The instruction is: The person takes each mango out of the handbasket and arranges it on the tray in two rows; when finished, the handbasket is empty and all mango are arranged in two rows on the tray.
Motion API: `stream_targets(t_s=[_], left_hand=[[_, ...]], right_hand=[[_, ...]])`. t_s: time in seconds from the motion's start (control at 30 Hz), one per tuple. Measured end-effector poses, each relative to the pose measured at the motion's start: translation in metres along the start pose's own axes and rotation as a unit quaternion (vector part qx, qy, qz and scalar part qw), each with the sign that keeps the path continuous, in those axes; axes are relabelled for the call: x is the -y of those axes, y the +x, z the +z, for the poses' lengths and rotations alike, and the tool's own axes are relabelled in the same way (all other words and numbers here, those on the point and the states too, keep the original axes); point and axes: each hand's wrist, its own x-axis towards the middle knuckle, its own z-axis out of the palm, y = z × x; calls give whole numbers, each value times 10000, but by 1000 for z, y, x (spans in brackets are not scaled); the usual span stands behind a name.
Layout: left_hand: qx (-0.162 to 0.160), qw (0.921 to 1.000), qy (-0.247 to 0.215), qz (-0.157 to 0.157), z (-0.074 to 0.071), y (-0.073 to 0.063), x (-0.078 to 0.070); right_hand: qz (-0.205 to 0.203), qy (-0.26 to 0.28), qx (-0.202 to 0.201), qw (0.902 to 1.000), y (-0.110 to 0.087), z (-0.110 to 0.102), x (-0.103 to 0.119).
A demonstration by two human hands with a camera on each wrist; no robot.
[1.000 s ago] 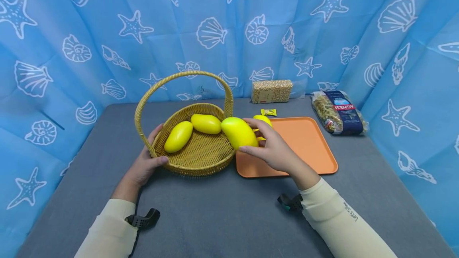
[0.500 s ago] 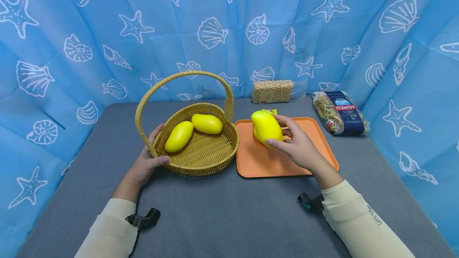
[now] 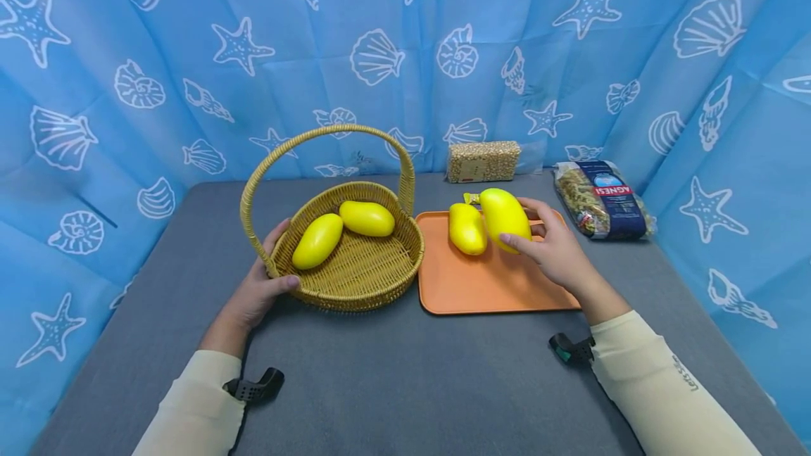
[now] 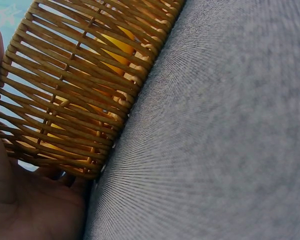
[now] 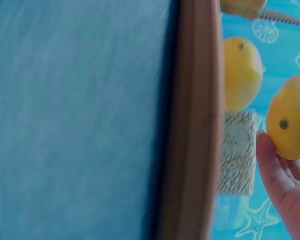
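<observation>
My left hand [image 3: 256,294] grips the left rim of a wicker basket [image 3: 355,294] with a tall arched handle. Inside it lie two yellow mangoes, one mango [image 3: 317,241] at the left and another mango [image 3: 367,219] at the back. In the left wrist view the woven side of the basket [image 4: 70,85] stands close to the palm. My right hand [image 3: 557,252] holds a mango [image 3: 505,220] above an orange tray [image 3: 488,294], thumb in front and fingers behind. Beside it, a separate mango [image 3: 467,229] rests on the tray. The right wrist view shows the held mango [image 5: 292,117] at the fingertips.
Behind the tray lies a small yellow wrapped packet [image 3: 472,198], partly hidden by the held mango. A vacuum-packed block of grain [image 3: 483,162] stands at the table's back edge. A pasta bag [image 3: 605,199] lies right of the tray. A blue curtain [image 3: 405,76] hangs behind the grey table [image 3: 405,378].
My right hand has carried the mango rightward from the basket's right rim to over the tray, uncovering the mango lying there. The left hand and basket have stayed in place.
</observation>
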Motion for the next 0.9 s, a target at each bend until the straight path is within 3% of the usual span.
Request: stream_targets(t_s=[0.27, 0.57, 0.9], left_hand=[[-29, 10000, 67, 25, 0, 0, -1], [-35, 10000, 50, 4, 0, 0, -1], [-29, 10000, 68, 45, -2, 2, 3]], right_hand=[[647, -383, -82, 9971, 8, -9, -12], [1565, -874, 10, 9838, 20, -17, -19], [1876, -1223, 60, 9746, 30, -19, -23]])
